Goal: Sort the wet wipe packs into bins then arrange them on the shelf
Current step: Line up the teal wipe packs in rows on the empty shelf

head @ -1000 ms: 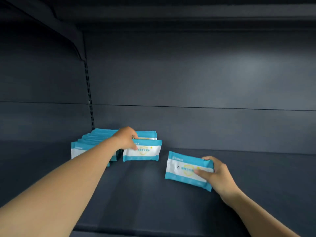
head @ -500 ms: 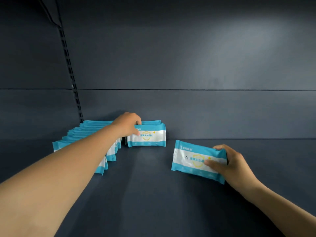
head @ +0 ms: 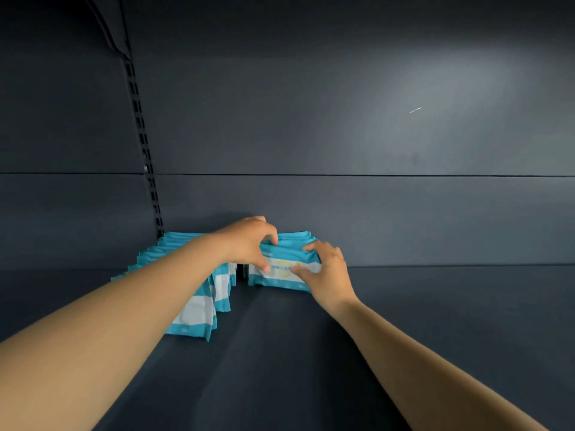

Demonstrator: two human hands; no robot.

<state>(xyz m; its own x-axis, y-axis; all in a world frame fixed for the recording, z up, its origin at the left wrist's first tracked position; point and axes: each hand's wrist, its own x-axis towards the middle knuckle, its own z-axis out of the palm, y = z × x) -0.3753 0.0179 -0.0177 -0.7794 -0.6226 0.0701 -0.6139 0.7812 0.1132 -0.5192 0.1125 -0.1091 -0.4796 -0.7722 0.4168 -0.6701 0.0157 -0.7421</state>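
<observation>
Standing between both hands — front pack

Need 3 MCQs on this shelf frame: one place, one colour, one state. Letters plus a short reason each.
1. Where does the long row of packs stand?
A. left of the front pack
B. right of it
C. on the shelf above

2. What colour are the bands on the front pack?
A. red
B. teal blue
C. green

3. What is the right hand doing?
A. hanging idle
B. pressing the back wall
C. gripping the front pack

Answers:
1 A, the row runs along the shelf on the left.
2 B, teal bands edge a white middle.
3 C, thumb and fingers curl round the pack, and the left hand holds it too.
</observation>
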